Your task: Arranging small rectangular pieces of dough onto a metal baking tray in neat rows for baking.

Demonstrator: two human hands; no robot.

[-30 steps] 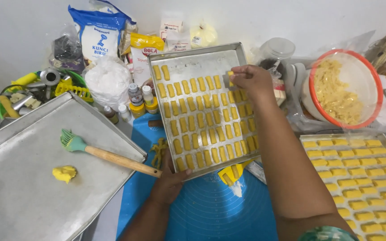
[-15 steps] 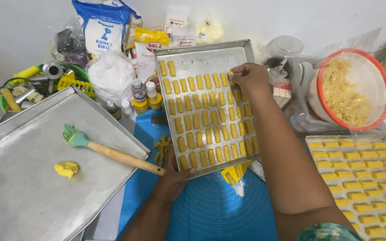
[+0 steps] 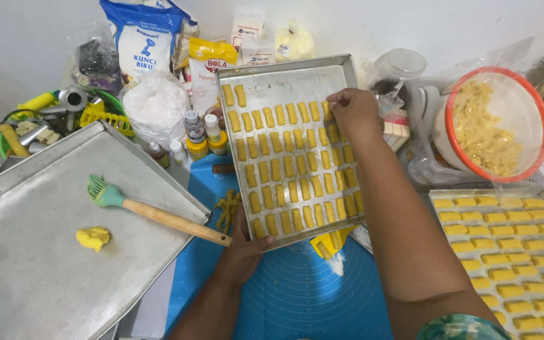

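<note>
Blue mat (image 3: 310, 302) under metal trays (image 3: 45, 277)

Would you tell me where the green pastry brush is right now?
The green pastry brush lies on the empty metal tray at left, beside a yellow lump, left of the left hand.

I see the filled baking tray (image 3: 297, 82) at frame centre, above the silicone mat (image 3: 303, 296). My left hand (image 3: 242, 252) grips its lower left corner; my right hand (image 3: 354, 110) rests at its upper right. An empty tray (image 3: 26, 289) fills the lower left, carrying a brush (image 3: 152, 214). Another tray (image 3: 517, 252) sits lower right, below a bowl (image 3: 495, 126).
</note>
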